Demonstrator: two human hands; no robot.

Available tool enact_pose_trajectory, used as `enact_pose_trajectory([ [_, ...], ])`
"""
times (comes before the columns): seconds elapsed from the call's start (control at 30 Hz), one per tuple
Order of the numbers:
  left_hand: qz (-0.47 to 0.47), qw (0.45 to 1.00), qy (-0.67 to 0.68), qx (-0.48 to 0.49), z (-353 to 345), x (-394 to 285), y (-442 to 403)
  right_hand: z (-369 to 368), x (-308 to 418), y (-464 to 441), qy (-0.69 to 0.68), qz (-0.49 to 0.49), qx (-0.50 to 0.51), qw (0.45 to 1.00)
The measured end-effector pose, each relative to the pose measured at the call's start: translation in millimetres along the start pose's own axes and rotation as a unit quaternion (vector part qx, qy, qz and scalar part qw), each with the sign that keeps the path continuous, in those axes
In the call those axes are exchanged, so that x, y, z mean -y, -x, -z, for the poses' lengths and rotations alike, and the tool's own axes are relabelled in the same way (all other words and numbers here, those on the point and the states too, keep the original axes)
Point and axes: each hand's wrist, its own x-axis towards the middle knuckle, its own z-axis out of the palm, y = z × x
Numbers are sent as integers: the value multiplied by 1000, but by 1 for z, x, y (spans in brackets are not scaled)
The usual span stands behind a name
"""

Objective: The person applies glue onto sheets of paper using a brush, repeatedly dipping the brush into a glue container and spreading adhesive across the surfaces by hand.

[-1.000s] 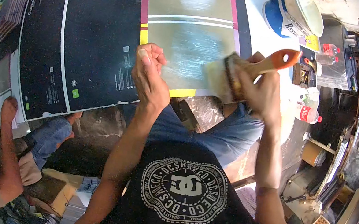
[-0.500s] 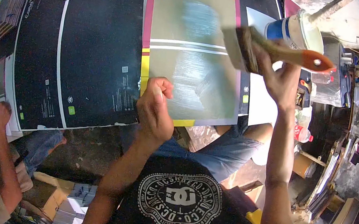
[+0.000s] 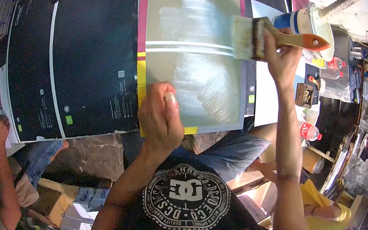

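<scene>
My right hand (image 3: 283, 58) grips the wooden handle of a wide flat paintbrush (image 3: 269, 39), its tip painted orange. The pale bristles point left, at the right edge of a rectangular sheet (image 3: 160, 67) edged with pink and yellow strips. Wet, shiny brush strokes cover the sheet's middle, and two white lines cross it. Whether the bristles touch the surface I cannot tell. My left hand (image 3: 163, 114) is closed in a loose fist over the sheet's lower left edge; its fingertips are partly hidden, and nothing shows in it.
Dark printed boards (image 3: 94, 41) lie under the sheet. A white and blue bucket (image 3: 301, 22) with a stick stands beyond my right hand. Plastic bottles (image 3: 310, 132) are at right. At left, another person's hand (image 3: 1, 128) rests by a smaller panel; a person in yellow (image 3: 323, 211) is at right.
The brush has moved slightly left and its bristles now show sharply. My left hand has come a little lower over the sheet's edge. A person in yellow has appeared at lower right.
</scene>
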Motion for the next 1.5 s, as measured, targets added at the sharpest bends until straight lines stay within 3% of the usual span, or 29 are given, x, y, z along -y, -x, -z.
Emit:
enact_pose_trajectory([
  [0.07,0,1000,-5,21,3,0,0,21,12,-16,56,-12,-11,998],
  [0.13,-1,999,-10,32,4,1,1,27,24,-29,89,96,-21,991],
  [0.2,-3,999,-18,38,4,1,1,24,41,-39,-68,102,112,986],
  [0.23,-1,999,-17,43,5,1,1,16,25,-51,-60,141,211,965],
  [0.27,2,999,-16,47,6,1,2,2,3,-62,-4,236,225,945],
  [0.33,-2,999,-8,52,7,1,2,-18,-10,-93,-5,208,213,955],
  [0.4,-12,998,5,56,7,3,2,-24,-28,-139,166,257,150,940],
  [0.43,-14,998,9,55,7,4,2,-24,6,-149,31,194,182,964],
  [0.47,-17,998,14,54,7,6,3,-17,12,-164,136,210,221,943],
  [0.53,-13,998,20,54,8,8,0,-15,25,-171,6,143,183,973],
  [0.63,14,998,30,53,9,4,3,0,27,-160,-101,49,394,912],
  [0.67,19,998,38,50,10,3,4,-8,31,-154,-108,197,408,885],
  [0.73,15,998,46,48,10,2,1,-31,28,-147,-56,162,460,871],
  [0.77,8,998,46,50,10,1,-1,-47,-9,-164,55,204,361,908],
  [0.8,0,997,47,54,10,0,0,-46,-9,-186,49,282,380,880],
  [0.87,7,998,52,43,10,3,0,-44,50,-201,115,196,286,931],
  [0.97,35,996,57,51,15,-1,1,-47,68,-205,-61,187,226,954],
  [1.03,49,995,65,55,18,-4,1,-38,105,-185,-104,116,400,903],
  [1.07,49,995,70,56,19,-4,1,-45,120,-174,-118,196,458,859],
  [1.13,32,995,75,51,19,-1,0,-74,122,-170,-54,162,642,747],
  [1.2,2,996,75,39,17,5,2,-101,121,-175,-110,200,595,771],
  [1.23,7,996,74,39,18,4,3,-104,124,-182,-19,221,522,824],
  [1.27,10,997,74,37,17,2,2,-97,153,-192,128,170,477,853],
  [1.33,16,996,81,40,18,2,3,-106,151,-214,108,241,390,882],
  [1.43,11,994,101,34,18,5,1,-103,155,-212,-52,257,473,841],
  [1.5,-8,993,111,33,18,6,-1,-116,164,-206,-12,240,518,821],
])
